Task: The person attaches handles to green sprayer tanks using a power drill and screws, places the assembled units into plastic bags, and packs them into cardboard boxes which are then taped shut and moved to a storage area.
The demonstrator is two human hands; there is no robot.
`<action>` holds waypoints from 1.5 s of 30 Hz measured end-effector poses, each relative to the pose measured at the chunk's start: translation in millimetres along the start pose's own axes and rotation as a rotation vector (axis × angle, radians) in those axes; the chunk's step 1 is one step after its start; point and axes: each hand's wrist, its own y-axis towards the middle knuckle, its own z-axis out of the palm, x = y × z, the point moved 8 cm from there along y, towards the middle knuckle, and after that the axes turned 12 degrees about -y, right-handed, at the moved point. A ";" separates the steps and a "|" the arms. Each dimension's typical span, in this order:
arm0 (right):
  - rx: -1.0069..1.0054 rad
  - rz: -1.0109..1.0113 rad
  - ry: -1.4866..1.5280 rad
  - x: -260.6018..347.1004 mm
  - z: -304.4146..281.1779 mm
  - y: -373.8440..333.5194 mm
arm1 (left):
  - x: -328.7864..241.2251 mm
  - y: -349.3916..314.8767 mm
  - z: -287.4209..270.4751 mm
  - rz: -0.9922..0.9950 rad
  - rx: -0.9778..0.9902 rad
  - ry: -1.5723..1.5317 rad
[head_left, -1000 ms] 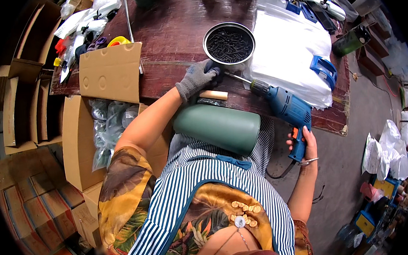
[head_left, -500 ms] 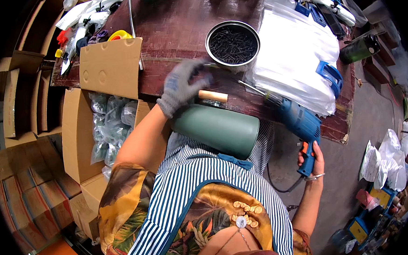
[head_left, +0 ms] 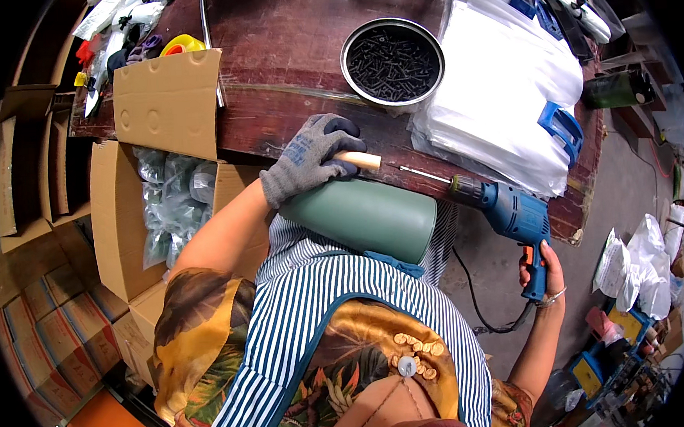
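My left hand (head_left: 311, 159), in a grey knit glove with dark fingertips, is closed round a short, pale wooden rod (head_left: 360, 161). One end of the rod sticks out to the right; its other end is hidden in the glove. Below it, a dark green cylinder (head_left: 362, 216) lies across my lap against the table edge, and the glove's heel rests on it. My bare right hand (head_left: 545, 270) grips the handle of a blue electric drill (head_left: 514, 211). Its long thin bit points left toward the rod's end, a small dark piece at the tip, apart from the rod.
A round tin (head_left: 392, 62) of black screws sits on the dark red table (head_left: 284, 29). Right of it lies a stack of white plastic bags (head_left: 499, 86) with a blue handled piece (head_left: 562, 133). An open carton (head_left: 120, 227) of bagged items stands left. The drill's cord (head_left: 477, 307) hangs down.
My left hand has come down from beside the tin and closed on the wooden rod. The drill has shifted slightly right and down, its bit now lined up with the rod.
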 end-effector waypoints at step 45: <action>-0.519 -0.521 -0.667 90.5 -106.2 20.9 | -65.9 -38.7 -4.4 -0.203 0.193 0.256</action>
